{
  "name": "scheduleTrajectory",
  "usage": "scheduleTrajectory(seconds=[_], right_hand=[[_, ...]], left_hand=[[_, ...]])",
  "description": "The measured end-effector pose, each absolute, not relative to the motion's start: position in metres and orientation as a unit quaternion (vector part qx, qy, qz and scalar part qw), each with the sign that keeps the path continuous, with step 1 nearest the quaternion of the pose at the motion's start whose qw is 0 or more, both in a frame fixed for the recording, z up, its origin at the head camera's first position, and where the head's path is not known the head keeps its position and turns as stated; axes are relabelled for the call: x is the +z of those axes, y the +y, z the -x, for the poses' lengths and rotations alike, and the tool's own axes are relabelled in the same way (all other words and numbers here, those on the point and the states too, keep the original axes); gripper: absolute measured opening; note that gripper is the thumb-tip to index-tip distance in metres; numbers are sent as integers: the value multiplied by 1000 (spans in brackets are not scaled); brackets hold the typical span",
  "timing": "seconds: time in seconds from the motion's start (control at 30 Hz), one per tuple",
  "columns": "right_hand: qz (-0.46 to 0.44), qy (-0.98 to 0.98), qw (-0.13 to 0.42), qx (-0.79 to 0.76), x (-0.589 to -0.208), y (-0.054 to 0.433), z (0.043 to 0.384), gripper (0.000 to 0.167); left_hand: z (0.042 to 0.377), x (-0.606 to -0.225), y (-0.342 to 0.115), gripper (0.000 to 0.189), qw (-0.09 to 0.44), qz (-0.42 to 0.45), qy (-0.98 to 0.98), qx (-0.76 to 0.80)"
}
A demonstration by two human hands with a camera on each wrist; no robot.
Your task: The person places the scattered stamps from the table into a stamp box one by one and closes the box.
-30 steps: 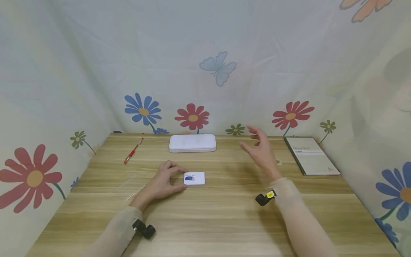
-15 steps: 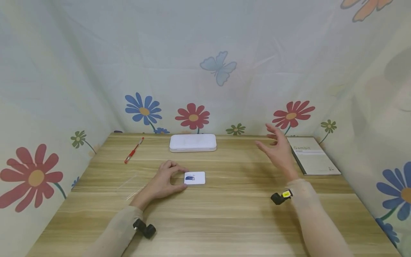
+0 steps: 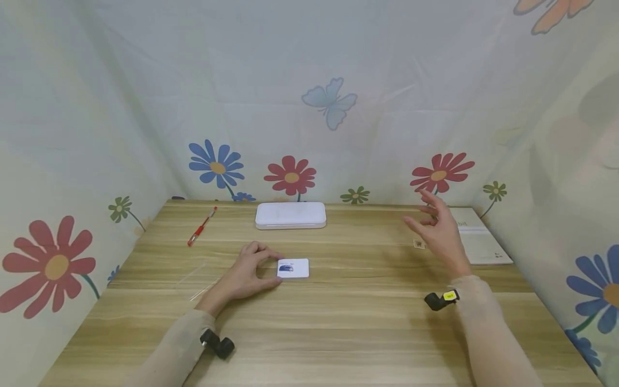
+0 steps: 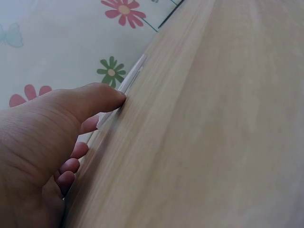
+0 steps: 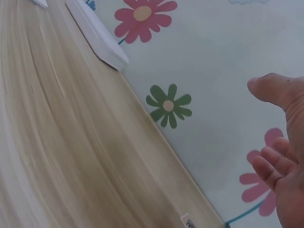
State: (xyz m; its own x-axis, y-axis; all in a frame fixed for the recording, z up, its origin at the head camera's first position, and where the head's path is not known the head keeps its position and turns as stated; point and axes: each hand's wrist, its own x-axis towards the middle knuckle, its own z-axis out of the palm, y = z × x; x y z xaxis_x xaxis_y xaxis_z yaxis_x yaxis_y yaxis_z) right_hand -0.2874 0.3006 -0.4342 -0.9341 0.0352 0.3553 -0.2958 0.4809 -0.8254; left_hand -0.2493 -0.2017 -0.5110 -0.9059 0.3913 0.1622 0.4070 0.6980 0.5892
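Observation:
A small white card (image 3: 300, 267) with a dark blue picture lies on the wooden table. My left hand (image 3: 247, 273) pinches its left end between thumb and fingers. The left wrist view catches this white card (image 4: 134, 73) nearly edge-on beside the thumb. My right hand (image 3: 441, 234) is raised above the right part of the table, fingers loosely bent, thumb apart, and holds nothing. It covers part of a pale notebook (image 3: 483, 246). Just left of its wrist lies a tiny printed square (image 3: 418, 244). In the right wrist view my right hand (image 5: 285, 142) has no object between thumb and fingers.
A white flat case (image 3: 290, 215) stands at the table's back edge. To its left lies a red pen (image 3: 202, 227). A transparent strip (image 3: 192, 275) is beyond the left forearm. Flower-printed curtain (image 3: 329, 70) encloses the back and sides.
My right hand has moved right, from over the table's back to in front of the notebook, uncovering the tiny printed square again. My left hand and the card have stayed in place.

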Motion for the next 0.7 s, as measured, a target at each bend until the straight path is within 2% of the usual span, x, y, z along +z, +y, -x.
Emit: scheduleTrajectory(seconds=[0.27, 0.7], right_hand=[[-71, -850, 151, 499, -447, 320, 286, 90], [-77, -855, 127, 497, -467, 336, 284, 80]], left_hand=[[250, -511, -201, 54, 10, 215, -924, -316], [250, -510, -201, 54, 11, 216, -922, -320]])
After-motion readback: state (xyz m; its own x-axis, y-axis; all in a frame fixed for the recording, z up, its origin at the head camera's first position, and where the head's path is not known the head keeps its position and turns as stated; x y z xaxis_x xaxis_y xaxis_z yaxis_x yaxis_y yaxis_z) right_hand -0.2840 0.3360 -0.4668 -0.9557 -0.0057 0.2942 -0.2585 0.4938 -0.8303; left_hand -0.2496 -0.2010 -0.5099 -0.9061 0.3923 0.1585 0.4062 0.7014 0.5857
